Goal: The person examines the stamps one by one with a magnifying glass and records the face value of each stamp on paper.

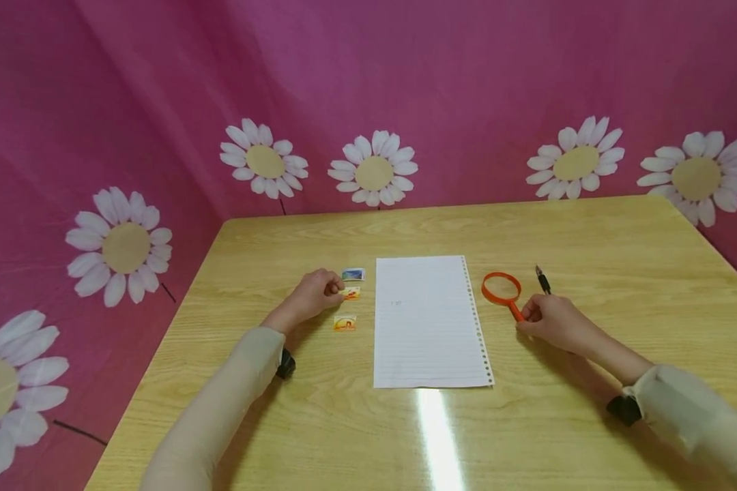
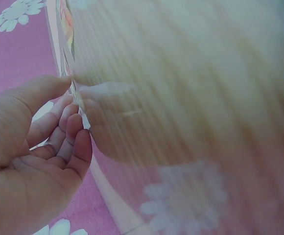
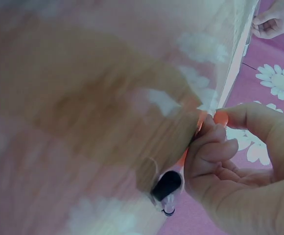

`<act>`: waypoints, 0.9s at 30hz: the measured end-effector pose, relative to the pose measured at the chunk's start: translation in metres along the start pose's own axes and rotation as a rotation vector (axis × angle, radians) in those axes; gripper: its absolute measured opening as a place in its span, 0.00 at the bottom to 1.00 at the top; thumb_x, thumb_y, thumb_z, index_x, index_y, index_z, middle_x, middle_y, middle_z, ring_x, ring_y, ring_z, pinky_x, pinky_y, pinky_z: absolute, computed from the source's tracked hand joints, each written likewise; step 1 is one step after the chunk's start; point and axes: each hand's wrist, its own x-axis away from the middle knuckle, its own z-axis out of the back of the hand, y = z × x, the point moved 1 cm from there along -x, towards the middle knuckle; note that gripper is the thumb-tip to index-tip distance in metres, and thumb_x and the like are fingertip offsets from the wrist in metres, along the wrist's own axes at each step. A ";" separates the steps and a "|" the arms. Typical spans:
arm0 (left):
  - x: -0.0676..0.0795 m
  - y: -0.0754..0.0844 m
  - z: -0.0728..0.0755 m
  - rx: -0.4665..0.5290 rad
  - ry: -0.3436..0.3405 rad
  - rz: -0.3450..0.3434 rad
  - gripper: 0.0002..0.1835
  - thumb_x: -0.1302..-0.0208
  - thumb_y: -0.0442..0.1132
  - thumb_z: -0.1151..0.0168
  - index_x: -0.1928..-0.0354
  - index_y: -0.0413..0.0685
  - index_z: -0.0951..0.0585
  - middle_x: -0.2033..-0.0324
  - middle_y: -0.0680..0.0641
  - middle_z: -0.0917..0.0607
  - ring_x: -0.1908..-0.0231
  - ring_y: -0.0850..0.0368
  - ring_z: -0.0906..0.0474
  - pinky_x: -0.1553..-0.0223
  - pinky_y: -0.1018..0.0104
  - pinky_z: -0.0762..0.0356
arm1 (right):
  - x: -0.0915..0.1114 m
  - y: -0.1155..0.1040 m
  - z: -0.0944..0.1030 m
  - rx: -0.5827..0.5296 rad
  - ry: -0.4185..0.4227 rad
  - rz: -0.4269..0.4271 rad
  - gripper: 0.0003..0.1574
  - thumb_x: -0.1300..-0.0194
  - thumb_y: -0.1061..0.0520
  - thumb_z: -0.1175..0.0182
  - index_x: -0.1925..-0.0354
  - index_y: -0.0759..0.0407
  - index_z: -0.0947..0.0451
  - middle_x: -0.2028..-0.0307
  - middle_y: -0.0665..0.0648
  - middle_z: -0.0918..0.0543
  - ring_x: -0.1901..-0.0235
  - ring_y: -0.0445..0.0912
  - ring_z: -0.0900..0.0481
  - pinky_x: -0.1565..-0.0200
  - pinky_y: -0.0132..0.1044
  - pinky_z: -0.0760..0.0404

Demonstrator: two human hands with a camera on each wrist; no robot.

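Three small stamp-like picture pieces lie left of the paper: a blue one [image 1: 353,274] at the back, a yellow and red one [image 1: 352,294] in the middle and a yellow-orange one [image 1: 345,323] nearest me. My left hand [image 1: 314,294] pinches the left edge of the middle piece with thumb and fingertips; how firmly is unclear. On the right, my right hand [image 1: 553,322] holds the handle end of an orange magnifying glass [image 1: 501,298] between thumb and curled fingers. Its ring lies toward the paper. A black pen [image 1: 544,281] with a silver tip lies just beyond that hand, its back end hidden.
A lined sheet of paper [image 1: 426,327], with punched holes along its right edge and a faint small mark, lies between the hands. The wooden table [image 1: 270,436] meets a pink, daisy-printed cloth [image 1: 467,88] at the back and sides. Light glares near the front.
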 end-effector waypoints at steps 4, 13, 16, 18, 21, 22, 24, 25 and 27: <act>0.001 -0.001 0.000 0.003 -0.006 0.004 0.08 0.35 0.34 0.37 0.57 0.38 0.20 0.64 0.44 0.22 0.64 0.55 0.31 0.59 0.65 0.31 | 0.001 -0.001 0.000 -0.015 0.006 -0.003 0.10 0.42 0.61 0.35 0.68 0.68 0.24 0.74 0.58 0.19 0.73 0.42 0.26 0.72 0.29 0.29; 0.001 -0.001 0.000 0.018 -0.017 0.014 0.09 0.34 0.36 0.37 0.55 0.38 0.19 0.63 0.43 0.21 0.64 0.55 0.30 0.58 0.65 0.29 | 0.000 -0.003 0.004 -0.032 0.054 0.055 0.07 0.39 0.64 0.37 0.66 0.67 0.26 0.75 0.55 0.20 0.75 0.38 0.29 0.75 0.29 0.30; -0.001 -0.002 -0.001 0.021 -0.014 0.006 0.10 0.34 0.36 0.37 0.55 0.38 0.19 0.62 0.43 0.20 0.64 0.55 0.29 0.58 0.65 0.28 | -0.001 -0.004 0.004 -0.026 0.065 0.073 0.07 0.39 0.64 0.37 0.66 0.66 0.26 0.75 0.54 0.21 0.76 0.37 0.30 0.75 0.29 0.30; -0.002 -0.003 -0.002 0.020 -0.013 -0.001 0.10 0.34 0.36 0.37 0.55 0.38 0.19 0.62 0.43 0.20 0.64 0.55 0.29 0.58 0.65 0.28 | -0.002 -0.004 0.004 -0.019 0.069 0.084 0.07 0.39 0.64 0.37 0.65 0.66 0.26 0.75 0.54 0.21 0.77 0.37 0.31 0.75 0.29 0.31; -0.003 -0.004 -0.003 0.017 -0.014 -0.008 0.10 0.34 0.36 0.37 0.55 0.37 0.19 0.62 0.43 0.20 0.63 0.55 0.29 0.58 0.65 0.27 | -0.004 -0.003 0.004 -0.003 0.079 0.099 0.07 0.39 0.64 0.37 0.65 0.65 0.26 0.75 0.54 0.22 0.77 0.36 0.32 0.74 0.29 0.31; -0.003 -0.004 -0.003 0.017 -0.014 -0.009 0.10 0.34 0.36 0.37 0.55 0.37 0.19 0.62 0.43 0.20 0.63 0.55 0.29 0.58 0.65 0.27 | -0.004 -0.004 0.004 0.000 0.082 0.107 0.07 0.39 0.64 0.37 0.66 0.65 0.26 0.75 0.54 0.22 0.76 0.36 0.32 0.74 0.29 0.31; -0.002 -0.004 -0.002 0.019 -0.015 -0.007 0.09 0.34 0.36 0.37 0.55 0.38 0.19 0.62 0.43 0.20 0.63 0.55 0.29 0.58 0.65 0.28 | -0.004 -0.004 0.005 0.007 0.091 0.122 0.07 0.39 0.64 0.36 0.66 0.65 0.26 0.75 0.54 0.22 0.76 0.36 0.32 0.74 0.30 0.32; -0.002 -0.004 -0.001 0.016 -0.014 -0.010 0.09 0.34 0.36 0.37 0.55 0.37 0.19 0.63 0.43 0.20 0.64 0.55 0.29 0.58 0.65 0.28 | -0.005 -0.005 0.005 0.012 0.094 0.128 0.07 0.39 0.65 0.36 0.66 0.65 0.26 0.75 0.54 0.22 0.76 0.36 0.32 0.73 0.30 0.32; -0.002 -0.004 0.000 0.016 -0.014 -0.013 0.09 0.34 0.35 0.37 0.56 0.37 0.19 0.63 0.43 0.20 0.64 0.55 0.30 0.58 0.65 0.28 | -0.005 -0.005 0.005 0.016 0.098 0.139 0.07 0.38 0.65 0.37 0.66 0.65 0.27 0.75 0.54 0.22 0.76 0.35 0.32 0.73 0.30 0.32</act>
